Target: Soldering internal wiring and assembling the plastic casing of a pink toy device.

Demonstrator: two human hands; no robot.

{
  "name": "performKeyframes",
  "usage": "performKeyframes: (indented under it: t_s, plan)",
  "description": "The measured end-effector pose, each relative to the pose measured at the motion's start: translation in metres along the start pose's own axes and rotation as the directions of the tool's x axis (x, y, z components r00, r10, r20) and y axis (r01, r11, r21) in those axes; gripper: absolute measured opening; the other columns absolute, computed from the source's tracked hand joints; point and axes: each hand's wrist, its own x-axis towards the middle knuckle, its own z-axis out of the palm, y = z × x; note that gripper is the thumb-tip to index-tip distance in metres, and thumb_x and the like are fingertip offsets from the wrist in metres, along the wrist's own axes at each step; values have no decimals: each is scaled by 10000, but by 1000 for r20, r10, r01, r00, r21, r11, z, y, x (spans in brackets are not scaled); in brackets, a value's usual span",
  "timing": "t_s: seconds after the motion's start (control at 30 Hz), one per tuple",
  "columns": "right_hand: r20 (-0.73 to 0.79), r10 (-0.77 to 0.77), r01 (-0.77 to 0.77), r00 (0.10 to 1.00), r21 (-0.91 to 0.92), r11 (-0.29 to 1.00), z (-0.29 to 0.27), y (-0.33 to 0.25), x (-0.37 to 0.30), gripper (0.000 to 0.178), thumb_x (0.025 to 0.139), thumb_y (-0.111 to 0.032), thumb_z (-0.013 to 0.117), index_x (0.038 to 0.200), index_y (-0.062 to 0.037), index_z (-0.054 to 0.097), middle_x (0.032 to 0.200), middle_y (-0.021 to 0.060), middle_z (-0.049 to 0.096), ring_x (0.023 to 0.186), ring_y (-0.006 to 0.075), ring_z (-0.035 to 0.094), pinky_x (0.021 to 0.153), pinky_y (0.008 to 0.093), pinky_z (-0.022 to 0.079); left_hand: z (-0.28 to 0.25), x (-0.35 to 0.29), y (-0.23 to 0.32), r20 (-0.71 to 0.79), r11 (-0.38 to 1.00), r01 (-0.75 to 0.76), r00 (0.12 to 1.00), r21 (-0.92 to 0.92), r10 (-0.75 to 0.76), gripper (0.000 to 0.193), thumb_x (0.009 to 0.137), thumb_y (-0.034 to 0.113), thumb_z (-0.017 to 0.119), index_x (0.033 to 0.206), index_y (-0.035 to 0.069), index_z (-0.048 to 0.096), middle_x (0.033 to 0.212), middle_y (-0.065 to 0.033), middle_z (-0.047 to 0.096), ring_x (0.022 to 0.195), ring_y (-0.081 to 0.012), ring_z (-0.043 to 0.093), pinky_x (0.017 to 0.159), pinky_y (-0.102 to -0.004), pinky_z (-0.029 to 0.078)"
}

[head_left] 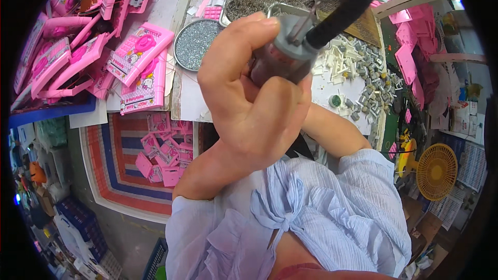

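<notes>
My left hand (pixel 236 91) is raised close to the camera, its fingers wrapped round a tool that looks like an electric screwdriver (pixel 293 46). The tool has a dark body, a grey cap with a metal hanger, and a thick black cable (pixel 348 8) running up to the right. Its lower end is hidden behind the hand. From the right, my right forearm (pixel 334 130) reaches in behind the left hand, which hides the right hand's fingers. Just left of the left hand, a round tray (pixel 178 54) holds many small silvery screws.
Pink plastic housings (pixel 137 54) are piled at the left of the table. A metal tray (pixel 225 16) of springs stands at the back. White plastic parts (pixel 340 62) and small grey cylinders (pixel 381 80) lie on the right. A striped sack (pixel 111 176) holds pink pieces; a yellow fan (pixel 437 171) stands right.
</notes>
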Motion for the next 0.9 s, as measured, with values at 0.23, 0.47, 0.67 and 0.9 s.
performKeyframes:
  t_s: [0.23,0.47,0.67,0.9]
  plan:
    - [-29,-80,76,996,-106,991,18,-37,8,196,830,-71,752,996,-13,665,822,7,650,764,75,625,651,250,519,-10,30,-2,3,997,-72,997,-4,72,218,770,10,825,782,25,608,1361,-225,455,1235,-329,556,945,-423,580]
    - [-101,64,-66,993,-25,997,12,-50,7,133,833,-60,750,933,-19,672,762,6,644,714,73,625,617,244,511,-21,22,-20,-117,949,123,980,-289,-162,110,838,-71,736,883,-21,648,1411,-246,487,1246,-342,581,971,-446,562]
    - [70,-10,7,997,45,999,0,-53,5,132,959,-87,597,1016,-9,508,558,26,452,439,93,386,422,277,335,-47,-90,-42,265,714,679,729,-169,-631,120,826,-30,769,925,12,715,1081,-138,733,992,-204,695,902,-337,531]
    - [179,-68,60,981,45,997,-6,-48,1,157,969,-160,593,1043,-57,501,540,-4,426,426,89,370,418,271,319,-32,-118,-33,373,671,698,709,-249,-599,201,792,-48,780,838,13,594,1009,-135,732,915,-225,716,800,-317,553]
